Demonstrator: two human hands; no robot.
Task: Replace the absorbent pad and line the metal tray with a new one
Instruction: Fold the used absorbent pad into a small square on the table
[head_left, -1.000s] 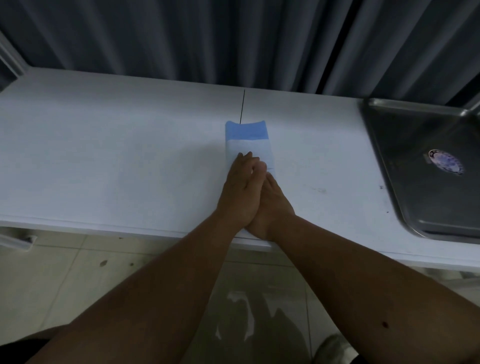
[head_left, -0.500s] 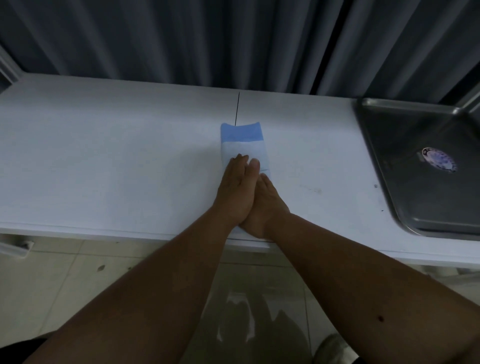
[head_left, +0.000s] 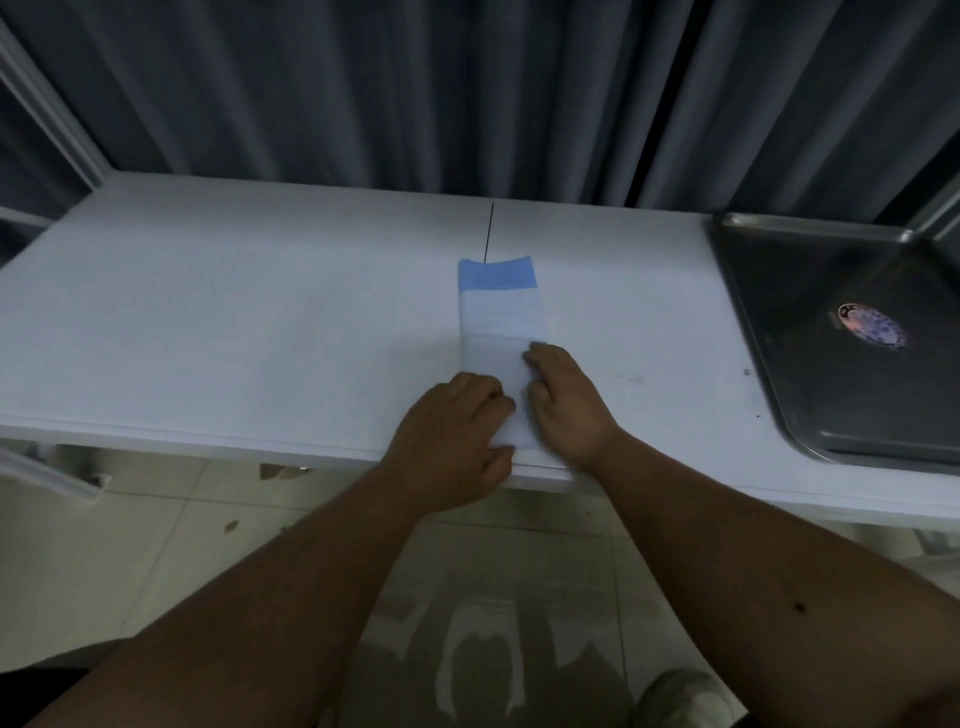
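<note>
A folded absorbent pad (head_left: 500, 317), white with a blue band at its far end, lies lengthwise on the white table (head_left: 234, 322) near the front edge. My left hand (head_left: 457, 441) grips the pad's near left edge with curled fingers. My right hand (head_left: 566, 400) grips the near right edge, fingers curled over it. The metal tray (head_left: 810, 332) sits at the table's right end, bare inside except for a round sticker (head_left: 871, 326).
Grey curtains (head_left: 467, 93) hang directly behind the table. A thin dark seam (head_left: 488, 234) runs across the tabletop behind the pad. Tiled floor and a light shoe (head_left: 680, 696) show below the table edge.
My hands were pressed together flat on top of the pad; now they have drawn apart and back, each taking hold of one side of its near end.
</note>
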